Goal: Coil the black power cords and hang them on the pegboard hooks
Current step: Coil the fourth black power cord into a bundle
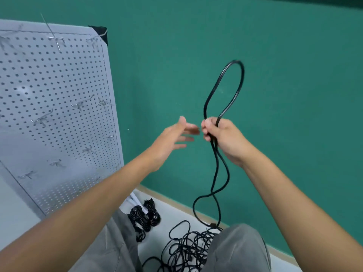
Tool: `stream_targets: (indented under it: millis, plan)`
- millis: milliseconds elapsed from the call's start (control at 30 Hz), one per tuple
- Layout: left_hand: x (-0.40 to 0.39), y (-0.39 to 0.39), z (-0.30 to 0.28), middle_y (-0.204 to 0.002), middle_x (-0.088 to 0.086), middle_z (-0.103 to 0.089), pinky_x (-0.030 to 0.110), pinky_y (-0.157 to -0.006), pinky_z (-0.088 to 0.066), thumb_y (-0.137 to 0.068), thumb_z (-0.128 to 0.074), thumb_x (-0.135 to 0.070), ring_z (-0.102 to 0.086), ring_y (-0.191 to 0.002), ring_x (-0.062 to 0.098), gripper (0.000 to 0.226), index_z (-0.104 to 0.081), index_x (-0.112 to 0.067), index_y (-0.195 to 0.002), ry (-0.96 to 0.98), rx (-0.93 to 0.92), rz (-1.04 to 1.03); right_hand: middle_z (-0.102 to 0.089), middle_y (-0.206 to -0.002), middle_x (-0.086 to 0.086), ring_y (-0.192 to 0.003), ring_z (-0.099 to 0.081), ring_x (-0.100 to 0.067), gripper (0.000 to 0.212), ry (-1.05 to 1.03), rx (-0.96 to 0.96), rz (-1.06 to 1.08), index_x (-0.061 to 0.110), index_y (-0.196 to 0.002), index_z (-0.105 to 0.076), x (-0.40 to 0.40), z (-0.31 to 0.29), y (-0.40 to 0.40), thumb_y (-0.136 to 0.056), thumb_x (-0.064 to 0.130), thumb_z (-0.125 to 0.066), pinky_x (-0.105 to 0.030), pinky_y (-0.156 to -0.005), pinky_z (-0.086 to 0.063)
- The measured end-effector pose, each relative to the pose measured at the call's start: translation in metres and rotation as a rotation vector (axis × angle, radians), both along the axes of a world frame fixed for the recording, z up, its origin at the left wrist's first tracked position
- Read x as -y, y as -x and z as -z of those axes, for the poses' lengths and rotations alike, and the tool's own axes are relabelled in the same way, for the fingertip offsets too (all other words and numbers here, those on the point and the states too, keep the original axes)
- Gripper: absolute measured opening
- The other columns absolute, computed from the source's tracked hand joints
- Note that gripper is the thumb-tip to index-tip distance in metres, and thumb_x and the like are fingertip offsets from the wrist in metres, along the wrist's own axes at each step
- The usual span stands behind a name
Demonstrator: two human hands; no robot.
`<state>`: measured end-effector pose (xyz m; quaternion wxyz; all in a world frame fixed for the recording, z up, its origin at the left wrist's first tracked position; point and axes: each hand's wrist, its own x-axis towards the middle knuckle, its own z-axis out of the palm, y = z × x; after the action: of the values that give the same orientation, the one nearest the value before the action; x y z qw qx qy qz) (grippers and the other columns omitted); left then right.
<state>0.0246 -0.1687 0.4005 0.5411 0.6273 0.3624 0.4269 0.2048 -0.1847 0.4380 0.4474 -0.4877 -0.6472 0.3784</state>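
My right hand [220, 137] grips a black power cord [223, 77] in front of the green wall. One loop of the cord stands up above the fist, and two strands hang down from it to the floor. My left hand [174, 140] is held out just left of the fist with its fingers spread, touching nothing. On the left stands the grey pegboard [49, 85] with several bare metal hooks [42, 119]. A tangled heap of black cords [188, 248] lies on the floor between my legs.
Two bundled black cords [144, 215] lie on the pale floor near the foot of the pegboard. The green wall [294, 95] is right ahead, with a wooden skirting strip along its base. My grey trouser legs fill the bottom of the view.
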Motion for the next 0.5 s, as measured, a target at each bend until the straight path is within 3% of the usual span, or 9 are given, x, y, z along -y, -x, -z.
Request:
stream_targets:
  millis: [133, 267, 367, 500]
  plan:
    - [0.005, -0.017, 0.037, -0.145, -0.016, -0.057, 0.025, -0.116, -0.035, -0.097, -0.044, -0.068, -0.052, -0.130, -0.005, 0.062, -0.052, -0.029, -0.145, -0.023, -0.186, 0.189, -0.049, -0.074, 0.001, -0.062, -0.044, -0.009, 0.027, -0.006, -0.264, -0.016, 0.012, -0.086, -0.055, -0.025, -0.062, 0.013, -0.110, 0.012, -0.041, -0.019, -0.064, -0.039]
    - [0.004, -0.036, 0.059, -0.154, -0.017, -0.046, 0.024, -0.121, -0.028, -0.096, -0.060, -0.057, -0.040, -0.141, -0.006, 0.060, -0.044, -0.034, -0.149, -0.065, -0.243, 0.208, -0.049, -0.075, -0.001, -0.064, -0.044, -0.010, 0.026, 0.010, -0.415, -0.084, 0.009, -0.086, -0.055, -0.037, -0.107, 0.032, -0.109, 0.011, -0.042, -0.018, -0.061, -0.041]
    - [-0.003, -0.037, 0.061, -0.138, -0.011, -0.058, 0.027, -0.118, -0.035, -0.103, -0.060, -0.036, -0.051, -0.129, -0.004, 0.033, -0.055, -0.038, -0.136, -0.133, -0.260, 0.063, -0.050, -0.075, -0.001, -0.063, -0.045, -0.010, 0.025, 0.031, -0.446, -0.130, 0.008, -0.088, -0.056, -0.043, -0.119, 0.035, -0.109, 0.012, -0.044, -0.019, -0.062, -0.041]
    - [-0.004, -0.018, 0.060, -0.102, 0.010, -0.066, 0.039, -0.098, -0.048, -0.100, -0.067, -0.023, -0.064, -0.098, 0.021, 0.011, -0.075, -0.016, -0.101, -0.182, -0.270, -0.002, -0.056, -0.075, 0.002, -0.061, -0.052, -0.009, 0.022, 0.038, -0.358, -0.097, 0.011, -0.092, -0.058, -0.050, -0.111, 0.023, -0.109, 0.017, -0.045, -0.020, -0.065, -0.040]
